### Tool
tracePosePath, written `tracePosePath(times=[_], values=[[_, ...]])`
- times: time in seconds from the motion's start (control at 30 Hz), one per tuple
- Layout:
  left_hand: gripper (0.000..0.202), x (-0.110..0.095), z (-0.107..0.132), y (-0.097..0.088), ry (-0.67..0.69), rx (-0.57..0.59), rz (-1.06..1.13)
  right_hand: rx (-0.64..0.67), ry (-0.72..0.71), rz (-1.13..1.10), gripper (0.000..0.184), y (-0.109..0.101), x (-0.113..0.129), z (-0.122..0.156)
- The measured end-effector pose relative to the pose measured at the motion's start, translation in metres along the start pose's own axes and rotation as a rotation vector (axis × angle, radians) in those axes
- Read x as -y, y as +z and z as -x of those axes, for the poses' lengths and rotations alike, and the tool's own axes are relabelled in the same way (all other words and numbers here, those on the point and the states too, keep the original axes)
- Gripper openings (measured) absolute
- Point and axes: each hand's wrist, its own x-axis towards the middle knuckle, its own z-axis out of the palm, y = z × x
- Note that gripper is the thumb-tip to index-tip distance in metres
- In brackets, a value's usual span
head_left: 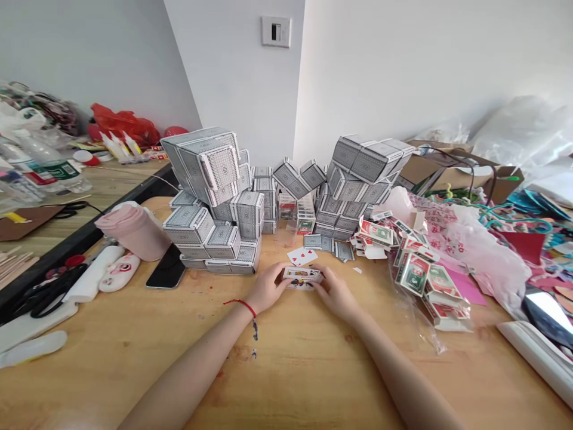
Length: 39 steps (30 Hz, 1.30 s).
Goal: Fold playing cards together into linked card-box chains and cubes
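Between my two hands is a small set of playing cards (303, 278), face side toward me, with a court card showing. My left hand (267, 289), with a red cord at the wrist, is closed on its left end. The right end is pinched by my right hand (339, 291). Just beyond the cards, a heart card (302, 256) lies face up on the table. Grey-backed cards (325, 243) lie behind it. Grey-patterned card blocks are piled in a left stack (224, 221) and a right stack (353, 191); card boxes (305, 215) stand between them.
Opened card boxes (414, 269) and plastic bags (483, 239) are heaped on the right. At left are a phone (166, 269), a pink cup (134, 230), a white mouse-shaped item (119, 272) and black scissors (49, 292). A brown carton (447, 167) stands at the back right.
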Motion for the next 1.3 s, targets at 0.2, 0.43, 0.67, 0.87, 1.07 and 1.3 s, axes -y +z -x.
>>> tracePosePath(times=[0.2,0.43,0.67,0.87,1.07,1.3], values=[[0.039,-0.009,0.006,0.006,0.061,0.032,0.069,-0.053,-0.089,-0.155,0.045,0.012,0.009,0.001],[0.053,-0.018,0.013,0.017,0.062,0.015,0.233,-0.065,-0.079,-0.165,0.056,0.027,0.017,0.005],[0.037,-0.024,0.012,0.026,0.011,-0.041,0.385,-0.125,-0.001,-0.367,0.038,0.037,0.023,0.005],[0.034,-0.028,0.011,0.027,-0.018,-0.033,0.349,-0.072,-0.034,-0.300,0.041,0.026,0.022,0.007],[0.035,-0.028,0.011,0.029,-0.092,-0.008,0.336,-0.023,0.000,-0.302,0.040,0.026,0.016,0.006],[0.029,-0.031,0.007,0.029,-0.051,-0.078,0.365,-0.088,-0.035,-0.299,0.038,0.022,0.025,0.007]])
